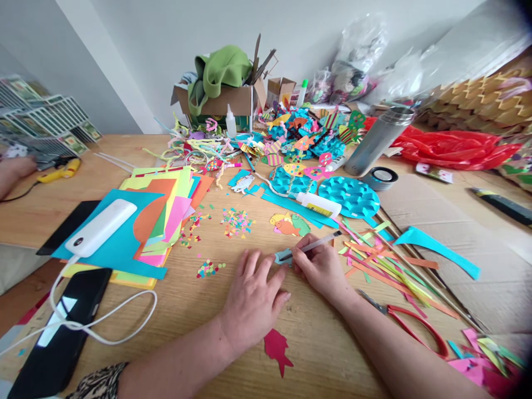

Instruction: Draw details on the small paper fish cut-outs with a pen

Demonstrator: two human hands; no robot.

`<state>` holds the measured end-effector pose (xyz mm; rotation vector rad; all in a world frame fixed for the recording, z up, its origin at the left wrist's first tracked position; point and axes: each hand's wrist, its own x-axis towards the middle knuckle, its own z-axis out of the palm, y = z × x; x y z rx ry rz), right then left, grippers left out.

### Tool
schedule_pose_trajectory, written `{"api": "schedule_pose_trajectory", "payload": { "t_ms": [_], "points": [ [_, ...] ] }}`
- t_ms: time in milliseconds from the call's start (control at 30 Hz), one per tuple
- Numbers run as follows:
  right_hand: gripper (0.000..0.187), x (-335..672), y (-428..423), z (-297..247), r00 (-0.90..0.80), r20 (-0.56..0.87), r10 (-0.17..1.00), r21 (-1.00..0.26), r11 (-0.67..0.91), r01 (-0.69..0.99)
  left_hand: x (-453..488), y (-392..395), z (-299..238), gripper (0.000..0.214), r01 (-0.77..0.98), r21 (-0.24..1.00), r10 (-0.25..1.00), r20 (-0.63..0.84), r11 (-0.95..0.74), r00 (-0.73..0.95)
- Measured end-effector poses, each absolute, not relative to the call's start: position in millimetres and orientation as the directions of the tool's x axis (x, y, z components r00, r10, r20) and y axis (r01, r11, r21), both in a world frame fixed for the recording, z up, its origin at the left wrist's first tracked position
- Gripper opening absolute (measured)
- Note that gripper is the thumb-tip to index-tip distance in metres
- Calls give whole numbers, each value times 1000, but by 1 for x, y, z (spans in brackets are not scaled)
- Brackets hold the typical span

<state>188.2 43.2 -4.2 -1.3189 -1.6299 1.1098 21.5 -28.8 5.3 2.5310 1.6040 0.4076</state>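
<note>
A small light-blue paper cutout (pixel 281 257) lies on the table between my hands. My left hand (pixel 254 293) rests flat, fingers stretched out, with its fingertips at the cutout's left edge. Pinched in my right hand (pixel 318 265) is a slim pen (pixel 324 240), its tip down at the blue paper. Just beyond sit several fish cutouts (pixel 288 224) in yellow, orange and green. Nearer to me, below my left hand, lies a dark red fish cutout (pixel 277 350).
Coloured paper sheets (pixel 166 205) with a white power bank (pixel 102 227) and a phone (pixel 62 332) lie left. Confetti piles (pixel 238 221) dot the middle. Right are paper strips (pixel 390 260), red-handled scissors (pixel 415 327) and a steel flask (pixel 380 141). A glue bottle (pixel 319 204) lies behind.
</note>
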Motion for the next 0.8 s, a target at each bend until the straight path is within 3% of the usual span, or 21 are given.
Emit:
{"api": "schedule_pose_trajectory", "payload": {
  "t_ms": [800],
  "points": [
    [18, 188, 44, -4, -190, 20, 982, -945, 81, 316, 22, -29, 7, 42, 868, 257, 905, 147, -425, 400]
  ]
}}
